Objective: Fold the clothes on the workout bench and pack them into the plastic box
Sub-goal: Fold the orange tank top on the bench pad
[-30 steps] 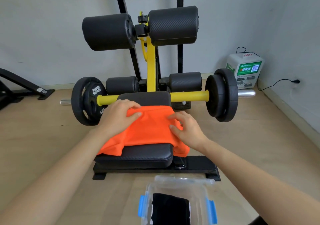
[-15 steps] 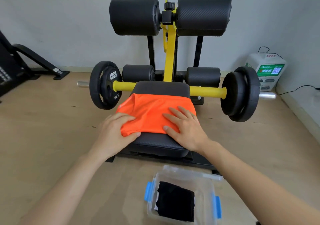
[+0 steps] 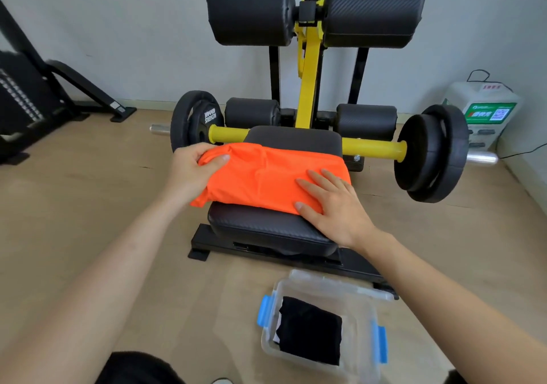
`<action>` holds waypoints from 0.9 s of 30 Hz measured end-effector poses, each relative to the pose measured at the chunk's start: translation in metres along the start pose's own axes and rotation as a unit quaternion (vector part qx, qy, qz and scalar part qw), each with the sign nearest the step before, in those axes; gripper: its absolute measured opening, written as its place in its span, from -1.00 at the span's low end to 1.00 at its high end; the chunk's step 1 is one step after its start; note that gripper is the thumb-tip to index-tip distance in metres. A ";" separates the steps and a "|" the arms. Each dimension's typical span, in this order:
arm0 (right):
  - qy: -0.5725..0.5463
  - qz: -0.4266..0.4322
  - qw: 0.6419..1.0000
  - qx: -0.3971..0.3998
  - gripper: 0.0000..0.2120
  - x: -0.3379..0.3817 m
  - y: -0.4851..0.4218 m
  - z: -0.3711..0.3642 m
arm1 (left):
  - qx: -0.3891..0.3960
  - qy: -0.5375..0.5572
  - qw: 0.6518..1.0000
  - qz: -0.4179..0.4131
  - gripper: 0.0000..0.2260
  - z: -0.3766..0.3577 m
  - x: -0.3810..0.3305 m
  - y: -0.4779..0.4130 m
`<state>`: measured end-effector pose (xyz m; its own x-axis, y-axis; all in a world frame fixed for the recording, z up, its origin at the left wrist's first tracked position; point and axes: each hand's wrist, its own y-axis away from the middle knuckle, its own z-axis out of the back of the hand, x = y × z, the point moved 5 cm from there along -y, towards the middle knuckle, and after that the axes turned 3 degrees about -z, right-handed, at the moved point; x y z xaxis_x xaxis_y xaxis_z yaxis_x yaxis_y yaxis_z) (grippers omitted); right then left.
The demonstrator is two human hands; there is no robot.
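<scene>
Pinching the bunched left edge of a smooth, lightly creased orange garment [image 3: 266, 176] with the left hand [image 3: 189, 173], thumb on top. Pressing its near right corner flat with the right hand [image 3: 334, 206], fingers straight and spread. Draping across the black, weave-textured padded bench seat [image 3: 266, 229], between both hands. Showing, nearer on the wood floor [image 3: 88, 206], a clear rectangular plastic box [image 3: 367, 303] with blue latches [image 3: 264, 309], holding a folded black garment [image 3: 310, 333]. Hiding the left fingers behind the fabric.

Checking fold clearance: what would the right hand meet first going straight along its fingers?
More of the orange garment under the right hand, then probably the bare bench pad beyond; depth unclear.
</scene>
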<state>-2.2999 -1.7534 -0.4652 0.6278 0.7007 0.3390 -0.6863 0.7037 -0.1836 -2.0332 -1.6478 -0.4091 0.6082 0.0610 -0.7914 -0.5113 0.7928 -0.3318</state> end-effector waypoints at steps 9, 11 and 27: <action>-0.011 -0.030 0.999 0.003 -0.23 -0.005 -0.001 0.000 | 0.025 -0.135 0.990 -0.015 -0.84 0.006 0.006 -0.070; -0.013 -0.034 0.999 0.012 -0.22 -0.003 -0.002 -0.002 | 0.033 -0.230 0.972 0.036 -0.85 0.008 0.024 -0.067; -0.009 -0.046 0.999 0.018 -0.23 -0.004 0.000 -0.005 | 0.021 -0.176 0.977 -0.120 -0.91 -0.014 0.018 0.045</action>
<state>-2.3001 -1.7556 -0.4707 0.6821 0.6312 0.3692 -0.6391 0.7599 -0.1185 -2.0536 -1.6198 -0.4457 0.8825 0.0701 -0.4650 -0.3080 0.8333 -0.4590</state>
